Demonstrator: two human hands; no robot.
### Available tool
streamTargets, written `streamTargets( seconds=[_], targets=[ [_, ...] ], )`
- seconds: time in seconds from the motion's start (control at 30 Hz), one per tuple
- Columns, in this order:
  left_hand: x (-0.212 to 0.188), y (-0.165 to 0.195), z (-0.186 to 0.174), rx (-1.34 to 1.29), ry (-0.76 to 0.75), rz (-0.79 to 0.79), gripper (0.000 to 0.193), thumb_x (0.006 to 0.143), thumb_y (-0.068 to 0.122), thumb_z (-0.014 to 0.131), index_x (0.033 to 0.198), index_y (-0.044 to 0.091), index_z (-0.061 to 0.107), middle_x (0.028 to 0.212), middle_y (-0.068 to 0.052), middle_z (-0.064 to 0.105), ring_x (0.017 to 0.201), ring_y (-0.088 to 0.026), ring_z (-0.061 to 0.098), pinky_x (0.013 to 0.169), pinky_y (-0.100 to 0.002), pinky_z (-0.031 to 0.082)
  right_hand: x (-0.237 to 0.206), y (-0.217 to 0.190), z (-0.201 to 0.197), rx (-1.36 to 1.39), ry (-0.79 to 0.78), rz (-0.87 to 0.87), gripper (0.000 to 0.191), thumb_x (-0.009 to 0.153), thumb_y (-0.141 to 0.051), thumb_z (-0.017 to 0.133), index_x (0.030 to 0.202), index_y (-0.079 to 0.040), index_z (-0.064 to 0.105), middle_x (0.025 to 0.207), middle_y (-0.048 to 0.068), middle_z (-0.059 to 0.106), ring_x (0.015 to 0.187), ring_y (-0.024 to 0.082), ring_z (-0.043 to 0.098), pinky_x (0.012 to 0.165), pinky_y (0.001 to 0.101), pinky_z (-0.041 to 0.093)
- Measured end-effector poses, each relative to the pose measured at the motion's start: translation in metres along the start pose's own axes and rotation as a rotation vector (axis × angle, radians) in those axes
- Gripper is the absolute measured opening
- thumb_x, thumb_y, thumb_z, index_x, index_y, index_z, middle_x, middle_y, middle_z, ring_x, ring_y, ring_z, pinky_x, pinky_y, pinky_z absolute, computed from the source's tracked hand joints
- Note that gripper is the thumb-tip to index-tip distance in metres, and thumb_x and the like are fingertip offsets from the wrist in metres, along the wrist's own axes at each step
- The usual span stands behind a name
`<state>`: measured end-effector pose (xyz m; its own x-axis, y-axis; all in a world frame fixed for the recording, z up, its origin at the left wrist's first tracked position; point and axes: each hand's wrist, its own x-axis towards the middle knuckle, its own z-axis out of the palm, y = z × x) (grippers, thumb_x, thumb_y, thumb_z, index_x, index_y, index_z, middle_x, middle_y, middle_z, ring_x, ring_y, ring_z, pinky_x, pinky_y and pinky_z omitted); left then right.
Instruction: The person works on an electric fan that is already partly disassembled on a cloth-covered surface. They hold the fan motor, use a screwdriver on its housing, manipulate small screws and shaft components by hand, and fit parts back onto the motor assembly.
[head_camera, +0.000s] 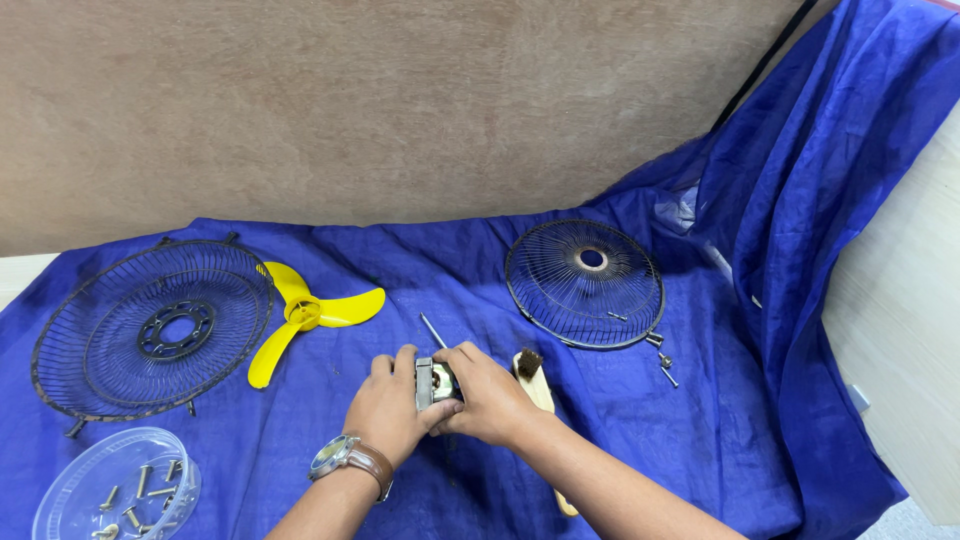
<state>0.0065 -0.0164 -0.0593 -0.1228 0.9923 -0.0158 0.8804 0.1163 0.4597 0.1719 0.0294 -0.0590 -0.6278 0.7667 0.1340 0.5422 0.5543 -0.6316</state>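
Blue cloth (600, 430) spreads under a fan motor (433, 383), pinched between left hand (388, 408) and right hand (490, 395); beside it, a brush (531, 376). Seemingly mid-teardown, steady grip needed.

My left hand (388, 405) and right hand (487, 395) cover most of the small motor (433, 383); only its grey metal block and a thin shaft show between my fingers. My right forearm hides the middle of the wooden brush (534, 383). The clear plastic lid (115, 485) is cut off by the lower edge, and its screws are too small for me to tell apart. The blue cloth (700, 420) conceals the surface beneath.
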Motion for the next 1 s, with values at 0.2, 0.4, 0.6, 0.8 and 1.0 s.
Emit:
streamTargets(
  seconds=[0.2,0.4,0.6,0.8,1.0],
  targets=[
    [0.0017,-0.0035,0.0046,0.040,-0.004,0.022,0.091,0.069,0.061,0.083,0.131,0.005,0.049,0.120,-0.019,0.056,0.107,-0.037,0.064,0.089,-0.043,0.057,-0.0008,0.0002,0.0003,0.012,0.005,-0.004,0.089,0.056,-0.030,0.096,0.132,-0.005,0.057,0.116,0.012,0.060,0.110,0.032,0.062,0.092,0.0408,0.051],
    [0.0035,-0.0039,0.0026,0.015,0.002,0.021,0.106,0.065,0.061,0.086,0.141,0.001,0.042,0.122,-0.021,0.055,0.108,-0.038,0.064,0.089,-0.043,0.056,0.0002,0.0006,-0.0001,0.005,0.005,-0.002,0.089,0.055,-0.030,0.096,0.131,-0.005,0.057,0.117,0.012,0.061,0.111,0.033,0.062,0.092,0.0409,0.051],
    [0.0011,-0.0012,0.0019,0.014,0.002,0.016,0.097,0.066,0.061,0.085,0.132,0.003,0.044,0.120,-0.021,0.056,0.108,-0.038,0.064,0.088,-0.043,0.056,-0.0003,0.0018,0.0013,0.000,0.011,0.006,0.089,0.056,-0.031,0.096,0.132,-0.005,0.057,0.117,0.012,0.061,0.111,0.032,0.062,0.092,0.0408,0.051],
    [0.0000,-0.0011,0.0036,0.035,0.019,0.042,0.091,0.068,0.060,0.085,0.129,0.004,0.046,0.117,-0.020,0.057,0.106,-0.038,0.064,0.088,-0.044,0.056,-0.0006,0.0037,0.0019,0.001,0.026,-0.019,0.089,0.055,-0.030,0.096,0.131,-0.005,0.058,0.117,0.012,0.061,0.111,0.033,0.062,0.093,0.0410,0.051],
    [0.0003,-0.0007,0.0050,-0.005,0.042,0.021,0.092,0.066,0.059,0.086,0.129,0.005,0.045,0.116,-0.020,0.057,0.105,-0.038,0.064,0.087,-0.044,0.056,0.0008,0.0043,0.0008,0.001,0.026,-0.016,0.088,0.056,-0.030,0.096,0.132,-0.006,0.058,0.117,0.012,0.061,0.110,0.033,0.062,0.092,0.0409,0.051]
  ],
)
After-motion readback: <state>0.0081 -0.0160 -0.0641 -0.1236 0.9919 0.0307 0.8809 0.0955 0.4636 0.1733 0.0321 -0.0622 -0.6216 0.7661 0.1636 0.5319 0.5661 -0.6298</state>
